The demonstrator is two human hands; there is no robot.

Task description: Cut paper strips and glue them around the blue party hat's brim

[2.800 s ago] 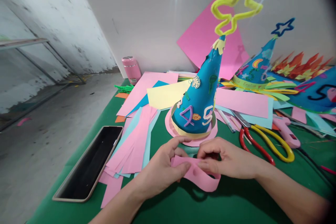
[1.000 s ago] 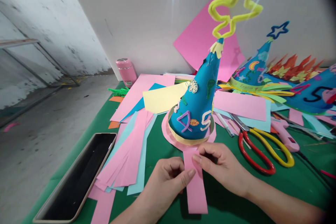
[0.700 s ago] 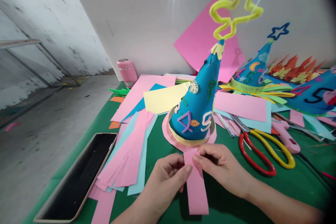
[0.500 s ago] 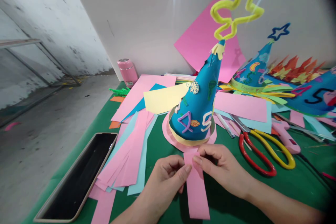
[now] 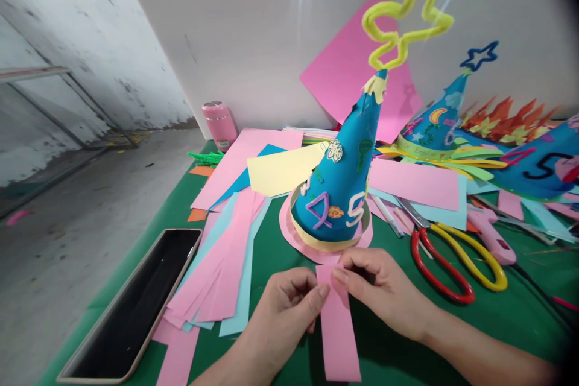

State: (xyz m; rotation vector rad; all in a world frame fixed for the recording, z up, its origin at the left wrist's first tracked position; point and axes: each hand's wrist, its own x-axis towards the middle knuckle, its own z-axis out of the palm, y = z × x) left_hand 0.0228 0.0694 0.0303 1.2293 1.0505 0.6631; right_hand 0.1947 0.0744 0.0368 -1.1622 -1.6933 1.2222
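Observation:
Between my two hands a pink paper strip [image 5: 340,338] points down toward me, its far end pinched at the top. My left hand [image 5: 289,307] is closed on the strip's left edge, thumb in front. My right hand [image 5: 382,286] pinches its upper right edge between thumb and fingers. The fingers behind the strip are partly hidden. Just beyond stands a blue paper cone hat [image 5: 340,193] with a pink brim, a cream band and pipe-cleaner shapes. A bent yellow pipe cleaner [image 5: 384,12] tops it.
Pink and light-blue paper strips [image 5: 226,271] and a phone [image 5: 136,307] lie at left. Scissors [image 5: 446,262] and a pink glue gun [image 5: 491,232] lie at right. Behind are a pink bottle [image 5: 220,125], paper sheets [image 5: 416,182] and another cone hat [image 5: 438,114].
Earlier the pink strip was curled into a loop between my hands; it then hung straightened toward me. Over the last half second my hands have stayed almost still, and the strip's near end sits slightly lower.

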